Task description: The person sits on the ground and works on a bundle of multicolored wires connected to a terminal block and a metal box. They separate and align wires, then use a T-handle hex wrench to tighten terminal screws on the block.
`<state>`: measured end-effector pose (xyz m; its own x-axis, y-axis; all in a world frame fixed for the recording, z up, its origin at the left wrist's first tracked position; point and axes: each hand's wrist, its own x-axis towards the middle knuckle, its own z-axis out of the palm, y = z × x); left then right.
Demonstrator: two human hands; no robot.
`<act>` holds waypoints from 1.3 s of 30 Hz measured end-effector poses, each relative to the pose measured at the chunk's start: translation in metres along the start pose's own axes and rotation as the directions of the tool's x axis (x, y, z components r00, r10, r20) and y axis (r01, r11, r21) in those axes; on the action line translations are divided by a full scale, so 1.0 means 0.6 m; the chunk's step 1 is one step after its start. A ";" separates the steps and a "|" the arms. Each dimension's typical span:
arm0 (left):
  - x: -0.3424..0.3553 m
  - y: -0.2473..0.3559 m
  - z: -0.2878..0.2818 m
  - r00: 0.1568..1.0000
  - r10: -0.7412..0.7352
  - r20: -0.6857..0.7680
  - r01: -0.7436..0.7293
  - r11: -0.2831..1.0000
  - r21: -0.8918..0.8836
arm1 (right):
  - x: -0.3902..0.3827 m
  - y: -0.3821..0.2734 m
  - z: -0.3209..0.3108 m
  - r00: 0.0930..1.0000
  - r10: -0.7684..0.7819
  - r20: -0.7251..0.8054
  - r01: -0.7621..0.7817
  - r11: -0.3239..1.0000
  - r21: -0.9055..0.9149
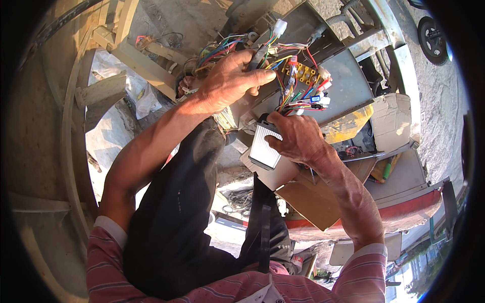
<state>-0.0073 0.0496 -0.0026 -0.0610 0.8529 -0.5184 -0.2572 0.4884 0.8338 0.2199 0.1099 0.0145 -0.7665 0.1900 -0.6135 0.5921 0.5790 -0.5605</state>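
My right hand (300, 136) is closed around a silver, ribbed metal controller box (263, 150) with dark ends. Many coloured leads (290, 103) leave its upper end, tipped with white, red and blue plugs (315, 99). Up and to the left, my left hand (227, 83) pinches a black-wrapped wire bundle (258, 57) between thumb and fingers. A white connector (279, 28) sticks up on wires just beyond it. To the right of those fingers lies a yellow terminal strip (305, 74) with round metal contacts, partly covered by wires. More loose wires (222, 50) spread behind my left hand.
A grey metal panel (348, 78) lies at the right, beside a yellow-painted part (348, 123) and cardboard (394, 118). A brown cardboard flap (310, 202) sits under my right forearm. Wooden beams (144, 68) stand at left. A wheel (433, 40) shows at far right.
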 end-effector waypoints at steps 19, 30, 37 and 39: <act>0.043 -0.022 0.070 0.975 -0.155 -0.157 0.160 0.987 0.023 | -0.026 -0.007 0.024 0.962 -0.106 -0.250 0.140 0.982 0.124; 0.039 -0.041 0.058 0.997 -0.083 0.008 0.083 0.993 -0.080 | -0.009 -0.017 0.021 0.982 0.004 -0.187 0.032 0.981 0.192; 0.041 -0.041 0.079 0.976 0.130 -0.172 -0.064 0.936 0.347 | -0.051 -0.012 -0.060 0.947 0.149 -0.283 -0.027 0.919 0.394; 0.036 -0.043 0.074 0.989 0.018 -0.150 0.044 0.915 0.401 | -0.048 0.003 -0.091 0.900 0.267 -0.343 -0.099 0.894 0.437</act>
<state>0.0410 0.0637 -0.0271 -0.2091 0.8244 -0.5260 0.1487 0.5585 0.8161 0.2294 0.1488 0.0619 -0.6171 0.5982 -0.5112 0.7137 0.1519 -0.6838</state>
